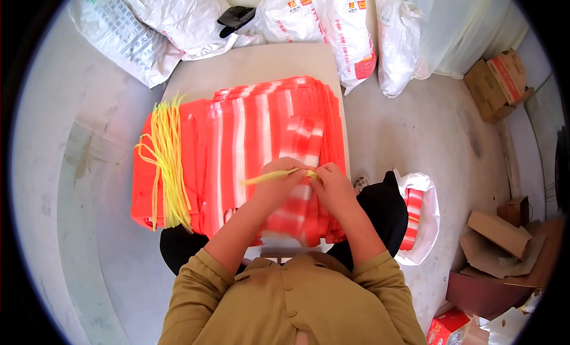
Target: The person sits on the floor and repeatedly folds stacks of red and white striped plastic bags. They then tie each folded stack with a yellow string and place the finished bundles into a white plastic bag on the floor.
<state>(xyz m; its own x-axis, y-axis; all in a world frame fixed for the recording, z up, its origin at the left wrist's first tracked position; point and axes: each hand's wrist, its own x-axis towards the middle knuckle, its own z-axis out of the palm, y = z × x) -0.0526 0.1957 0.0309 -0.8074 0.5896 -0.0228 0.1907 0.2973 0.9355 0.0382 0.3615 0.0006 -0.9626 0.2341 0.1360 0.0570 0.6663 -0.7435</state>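
Fingers of the left hand [279, 177] and the right hand [333, 183] are bent and pressed close together at the centre of the frame, pinching a narrow yellow plastic strip [265, 177] over a folded red-and-white striped plastic bundle [303, 137]. One loose end points left; whether a knot is formed is hidden by the fingertips. The bundle lies on a broad stack of red-and-white striped plastic sheets [255, 122], mid-frame, on a beige tabletop [261, 60].

The binding looks partway through: the strip is at the bundle's narrowed middle, but both ends remain in hand. At least one similar striped bundle [411, 226] sits in an open white bag [432, 211] at right, apparently finished. Much seems left, given the thick stack and the hank of loose yellow strips [169, 161] at centre left.

Counted: two hands, one bundle being worked, one strip in the fingers, one hank, one open bag, and five white sacks [350, 39] along the top. Sheets and loose strips overlap too much to count.
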